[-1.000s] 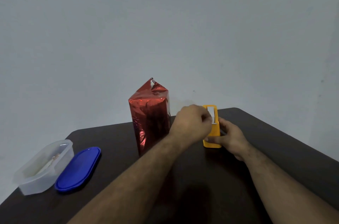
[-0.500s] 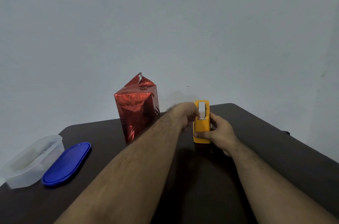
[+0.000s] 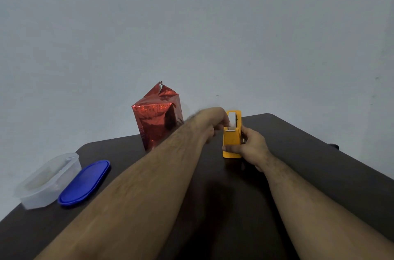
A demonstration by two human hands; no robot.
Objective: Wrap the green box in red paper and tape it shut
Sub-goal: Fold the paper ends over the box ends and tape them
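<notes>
The box wrapped in shiny red paper (image 3: 157,118) stands upright at the far side of the dark table, its top folded to a peak. No green shows. Just right of it is a yellow tape dispenser (image 3: 232,139) with a white strip of tape at its top. My right hand (image 3: 250,147) grips the dispenser's right side and base. My left hand (image 3: 215,121) reaches across in front of the red box, its fingers pinched at the tape end on the dispenser's top.
A clear plastic container (image 3: 45,179) and its blue oval lid (image 3: 84,183) lie at the left edge of the dark table (image 3: 319,163). A plain grey wall rises right behind the table. The table's right edge runs diagonally near my right forearm.
My left hand has shifted from covering the dispenser's left side to pinching the tape at its top. The view has drifted, so everything sits a little further left than before.
</notes>
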